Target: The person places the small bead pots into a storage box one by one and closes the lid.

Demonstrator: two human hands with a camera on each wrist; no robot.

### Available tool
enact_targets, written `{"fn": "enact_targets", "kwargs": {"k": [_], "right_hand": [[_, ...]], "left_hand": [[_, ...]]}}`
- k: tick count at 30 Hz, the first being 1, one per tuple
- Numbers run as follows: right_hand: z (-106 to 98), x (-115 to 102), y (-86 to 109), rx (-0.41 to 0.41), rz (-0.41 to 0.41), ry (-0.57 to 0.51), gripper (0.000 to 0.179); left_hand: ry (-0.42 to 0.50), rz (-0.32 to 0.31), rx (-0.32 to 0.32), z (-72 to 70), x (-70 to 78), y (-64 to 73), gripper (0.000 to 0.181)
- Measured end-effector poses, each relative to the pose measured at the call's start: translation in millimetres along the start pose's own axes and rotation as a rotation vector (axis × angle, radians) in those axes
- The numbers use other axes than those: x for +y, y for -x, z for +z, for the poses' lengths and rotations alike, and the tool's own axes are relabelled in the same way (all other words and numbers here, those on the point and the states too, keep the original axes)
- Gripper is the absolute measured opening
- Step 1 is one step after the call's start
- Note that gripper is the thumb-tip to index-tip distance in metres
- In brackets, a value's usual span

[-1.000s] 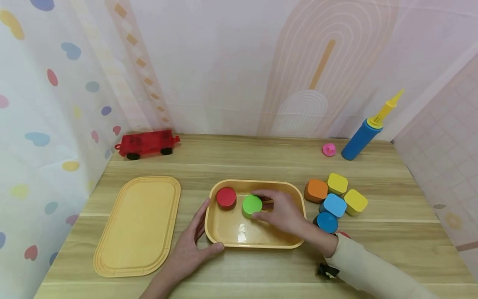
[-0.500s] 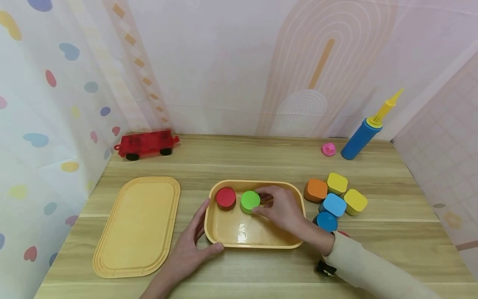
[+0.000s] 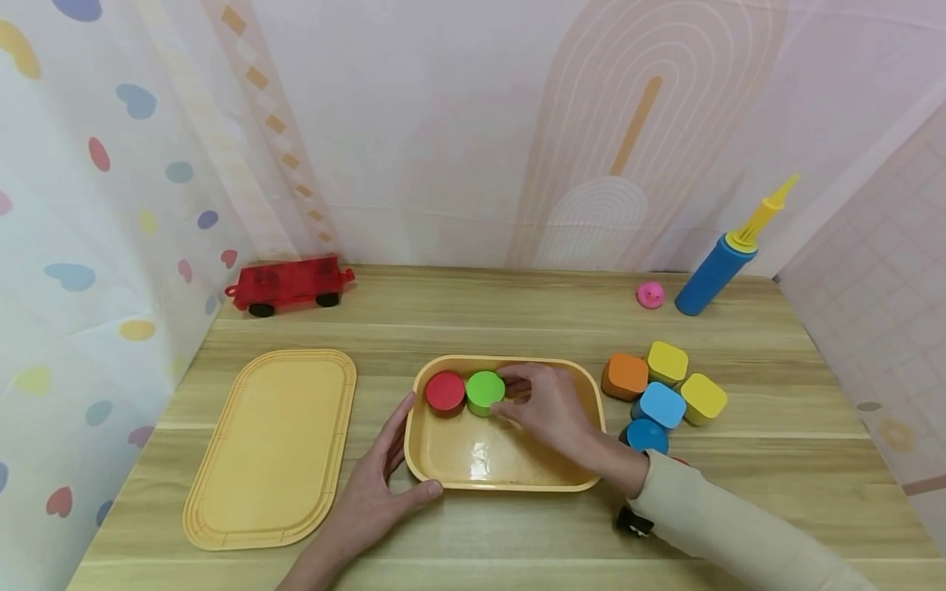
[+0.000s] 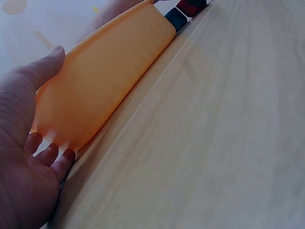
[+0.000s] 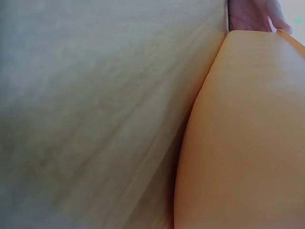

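In the head view my right hand (image 3: 550, 410) reaches into a yellow-orange tray (image 3: 510, 484) and pinches a green round block (image 3: 485, 392) between thumb and fingers. A red round block (image 3: 446, 392) stands close beside the green one, at the tray's far left corner. My left hand (image 3: 369, 492) holds the tray's left end; in the left wrist view its thumb is on the rim and its fingertips press the tray wall (image 4: 100, 86). Sleeve (image 5: 105, 114) and tray wall (image 5: 243, 129) fill most of the right wrist view, which hides the right hand's work.
Right of the tray sit an orange block (image 3: 626, 377), two yellow blocks (image 3: 704, 400), a light blue block (image 3: 660, 405) and a dark blue round block (image 3: 646, 437). A yellow lid (image 3: 273, 447) lies left. Behind are a red toy wagon (image 3: 291, 285), pink duck (image 3: 650, 295) and blue pump (image 3: 713, 275).
My right hand has moved the green round block left and slightly back inside the tray, up close to the red one. The left hand and the tray stay nearly still.
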State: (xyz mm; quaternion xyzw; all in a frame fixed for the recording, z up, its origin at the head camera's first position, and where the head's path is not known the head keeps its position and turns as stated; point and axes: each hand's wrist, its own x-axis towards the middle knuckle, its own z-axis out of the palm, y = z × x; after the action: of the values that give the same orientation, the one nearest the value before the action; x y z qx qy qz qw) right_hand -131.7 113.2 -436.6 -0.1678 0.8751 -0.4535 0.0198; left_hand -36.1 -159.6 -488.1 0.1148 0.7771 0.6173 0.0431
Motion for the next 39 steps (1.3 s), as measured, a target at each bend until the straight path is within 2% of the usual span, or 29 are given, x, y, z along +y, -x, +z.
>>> {"fn": "enact_targets", "kwargs": {"k": [8,13,18,28,39], "right_hand": [[-3.0,-0.4,1.4,-0.008,0.01,-0.024,0.04],[-8.0,-2.4,3.6,0.021,0.044,-0.018,0.044],[-16.4,-4.6,7.7,0.045,0.055,-0.074,0.048],[-31.6,-4.6,27.7,0.059,0.009,-0.108,0.052],[-45.8,-1.0,54.5,0.116,-0.029,-0.146,0.049]], "left_hand": [[-0.005,-0.004,0.002,0.2,0.3,-0.4,0.111],[-0.002,-0.008,0.002,0.4,-0.6,-0.3,0.111],[0.001,-0.009,0.005,0.3,-0.7,-0.2,0.111],[0.006,-0.006,0.004,0.5,-0.9,-0.7,0.112],[0.009,-0.005,0.007,0.4,-0.4,-0.1,0.111]]}}
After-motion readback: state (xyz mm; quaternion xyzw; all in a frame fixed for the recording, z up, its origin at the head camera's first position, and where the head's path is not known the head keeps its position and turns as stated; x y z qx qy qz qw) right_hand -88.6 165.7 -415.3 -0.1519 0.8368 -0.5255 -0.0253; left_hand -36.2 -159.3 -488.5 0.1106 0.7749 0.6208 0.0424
